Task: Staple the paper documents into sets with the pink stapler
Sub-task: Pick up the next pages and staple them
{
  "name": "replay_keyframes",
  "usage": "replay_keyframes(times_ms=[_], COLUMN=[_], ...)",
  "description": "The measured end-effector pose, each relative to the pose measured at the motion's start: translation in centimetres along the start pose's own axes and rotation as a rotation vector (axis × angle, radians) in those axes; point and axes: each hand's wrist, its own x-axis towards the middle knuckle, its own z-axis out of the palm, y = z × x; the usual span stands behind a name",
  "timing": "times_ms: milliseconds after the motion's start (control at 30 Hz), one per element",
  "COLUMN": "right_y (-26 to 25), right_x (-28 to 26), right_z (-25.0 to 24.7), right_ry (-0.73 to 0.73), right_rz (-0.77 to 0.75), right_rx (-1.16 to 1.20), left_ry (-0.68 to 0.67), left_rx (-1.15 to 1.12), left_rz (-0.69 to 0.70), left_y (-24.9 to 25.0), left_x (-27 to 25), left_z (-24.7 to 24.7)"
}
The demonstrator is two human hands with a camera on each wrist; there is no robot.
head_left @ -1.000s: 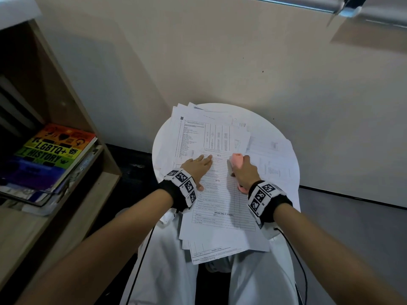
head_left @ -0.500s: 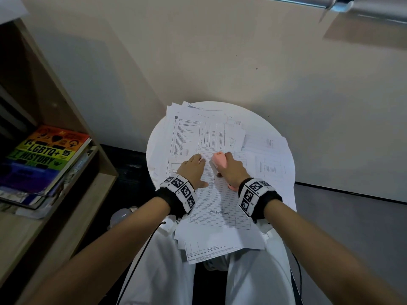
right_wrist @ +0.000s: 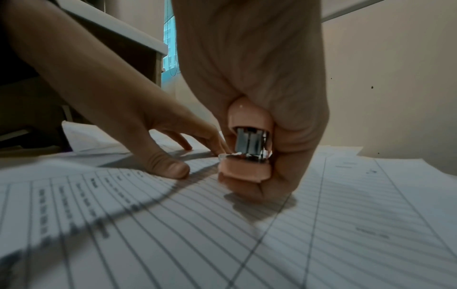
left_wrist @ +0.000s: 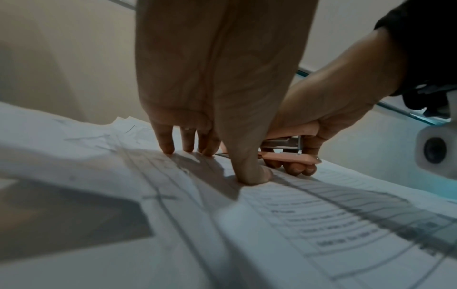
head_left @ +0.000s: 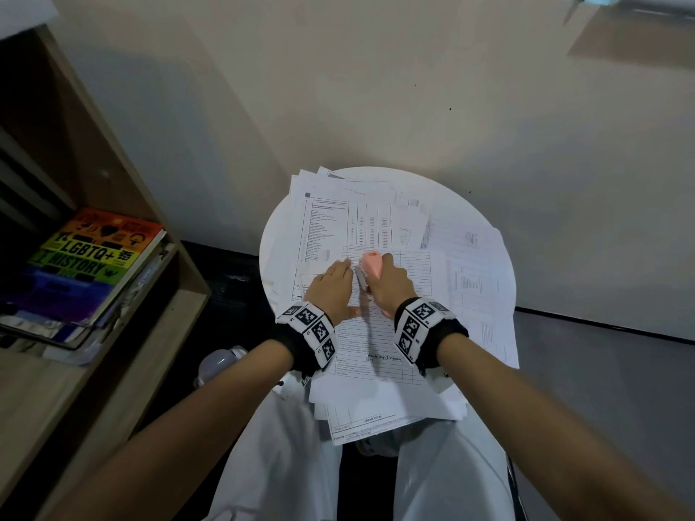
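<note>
Printed paper documents (head_left: 380, 344) lie in a loose overlapping pile on a small round white table (head_left: 466, 204). My right hand (head_left: 387, 283) grips the pink stapler (head_left: 370, 267) near the top edge of the front ruled sheet (right_wrist: 321, 224). From the right wrist view, the stapler (right_wrist: 247, 144) shows its metal magazine between pink top and base, fingers curled under it. My left hand (head_left: 333, 283) lies just left of it, its straight fingers (left_wrist: 168, 144) and thumb (left_wrist: 249, 172) pressing the sheet (left_wrist: 321, 224) flat. The stapler (left_wrist: 287, 154) sits right behind the thumb.
A wooden shelf unit (head_left: 124, 332) stands at the left, holding a stack of books (head_left: 82, 265) with a rainbow cover on top. A beige wall (head_left: 413, 88) rises directly behind the table. Papers overhang the table's near edge above my white-clad lap (head_left: 270, 464).
My right hand has carried the stapler leftward, from the middle of the sheet to right beside my left hand's fingertips. The left hand stays pressed on the paper.
</note>
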Motion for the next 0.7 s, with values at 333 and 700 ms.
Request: replay_keyframes(times_ms=[333,700], right_y=[-0.2,-1.8], right_x=[-0.1,0.3], right_z=[0.4,0.6], right_ry=[0.031,0.064], right_rz=[0.022,0.064], right_rx=[0.032,0.007], left_ry=[-0.020,-0.005], left_rx=[0.001,-0.039], left_rz=[0.011,0.014], left_y=[0.0,-0.1], left_x=[0.1,0.2], left_z=[-0.3,-0.1])
